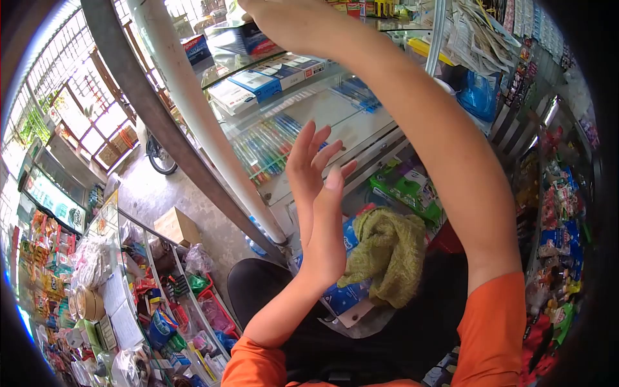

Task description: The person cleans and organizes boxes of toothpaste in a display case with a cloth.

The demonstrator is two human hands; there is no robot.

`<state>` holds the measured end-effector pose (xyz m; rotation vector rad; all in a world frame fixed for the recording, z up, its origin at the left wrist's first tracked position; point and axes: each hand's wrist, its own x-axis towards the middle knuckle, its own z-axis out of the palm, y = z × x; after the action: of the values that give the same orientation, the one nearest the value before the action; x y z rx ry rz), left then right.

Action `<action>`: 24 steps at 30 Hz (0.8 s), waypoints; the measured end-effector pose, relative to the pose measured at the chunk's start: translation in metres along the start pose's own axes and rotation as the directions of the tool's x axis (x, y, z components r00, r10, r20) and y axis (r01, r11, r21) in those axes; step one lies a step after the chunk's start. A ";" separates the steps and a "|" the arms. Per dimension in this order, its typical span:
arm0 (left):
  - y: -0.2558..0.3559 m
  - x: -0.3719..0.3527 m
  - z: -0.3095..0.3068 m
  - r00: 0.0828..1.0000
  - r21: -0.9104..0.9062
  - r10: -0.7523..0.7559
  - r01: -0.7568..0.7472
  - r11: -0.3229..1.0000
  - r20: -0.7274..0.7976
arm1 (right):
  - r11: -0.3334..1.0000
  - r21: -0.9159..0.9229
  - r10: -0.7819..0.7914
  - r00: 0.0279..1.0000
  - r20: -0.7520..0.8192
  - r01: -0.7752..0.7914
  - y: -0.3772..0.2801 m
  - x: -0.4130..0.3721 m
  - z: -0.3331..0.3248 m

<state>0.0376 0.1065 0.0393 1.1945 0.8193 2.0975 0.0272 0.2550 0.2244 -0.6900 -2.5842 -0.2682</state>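
My left hand (pixel 319 200) is raised in front of the glass showcase, its fingers loosely curved and apart, holding nothing. My right arm stretches up and across, so my right hand (pixel 280 19) is at the top edge of the view, over the upper glass shelf; its fingers are mostly cut off. Close below it lie a dark blue and red box (pixel 258 42) and a Colgate box (pixel 195 48). White and blue boxes (pixel 255 84) sit on the shelf beneath, and rows of pens (pixel 267 145) lie lower down. A crumpled green cloth (pixel 390 255) rests on blue packs near my lap.
A white post (pixel 193 109) and a dark metal bar (pixel 148 97) slant down at the left of the showcase. Green packs (pixel 409 187) lie by its base. A cardboard box (pixel 177 227) stands on the floor. Hanging goods crowd the right side (pixel 558 213).
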 end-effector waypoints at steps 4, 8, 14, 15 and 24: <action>0.001 0.001 -0.016 1.000 -0.019 -0.007 0.007 1.000 -0.001 | 0.990 -0.056 -0.119 0.977 0.176 0.131 0.018 0.071 0.026; 0.001 0.002 -0.029 1.000 -0.036 -0.020 0.021 0.999 0.019 | 0.846 0.521 0.099 0.994 0.049 -0.110 -0.007 0.055 0.025; 0.006 0.004 -0.041 0.998 -0.071 -0.039 0.043 0.997 0.056 | 0.849 0.522 0.029 0.994 0.105 -0.079 -0.004 0.074 0.033; 0.006 0.003 -0.041 0.997 -0.064 -0.042 0.046 0.997 0.062 | 0.850 0.520 0.033 0.994 0.108 -0.085 -0.002 0.073 0.033; 0.005 -0.004 -0.043 0.985 -0.055 -0.138 0.144 0.988 0.101 | 0.972 0.223 -0.062 0.997 -0.050 0.072 0.007 0.042 0.009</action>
<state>0.0007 0.0908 0.0231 1.1611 0.7663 1.9215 -0.0047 0.2816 0.2368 -0.5105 -2.5479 -0.0101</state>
